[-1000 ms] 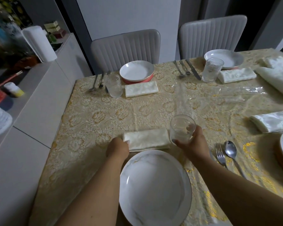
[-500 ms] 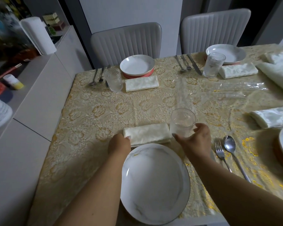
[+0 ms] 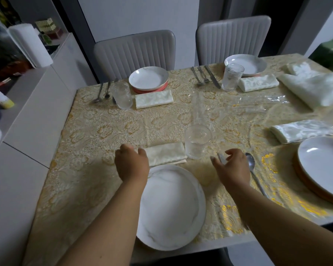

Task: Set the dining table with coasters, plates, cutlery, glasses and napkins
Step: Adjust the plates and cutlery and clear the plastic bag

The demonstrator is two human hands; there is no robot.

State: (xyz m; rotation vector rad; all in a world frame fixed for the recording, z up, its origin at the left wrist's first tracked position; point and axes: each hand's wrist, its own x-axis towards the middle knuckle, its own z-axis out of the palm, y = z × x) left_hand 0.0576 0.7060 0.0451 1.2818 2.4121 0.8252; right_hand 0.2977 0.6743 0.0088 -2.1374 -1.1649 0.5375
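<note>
Okay, glass (image 3: 197,142) stands just right of the napkin (image 3: 166,154), beyond the plate (image 3: 171,208). My left hand (image 3: 132,165) and right hand (image 3: 233,167) hang loose, empty. I'd square that napkin gently.

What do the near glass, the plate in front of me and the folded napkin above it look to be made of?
Near glass: clear glass or possibly hard plastic, with a textured lower wall; the cloth shows through it.
Plate: likely glazed ceramic, white with faint grey marble veining and a soft sheen.
Folded napkin: woven cream fabric, it seems, with a damask-like pattern and slight lustre.
</note>
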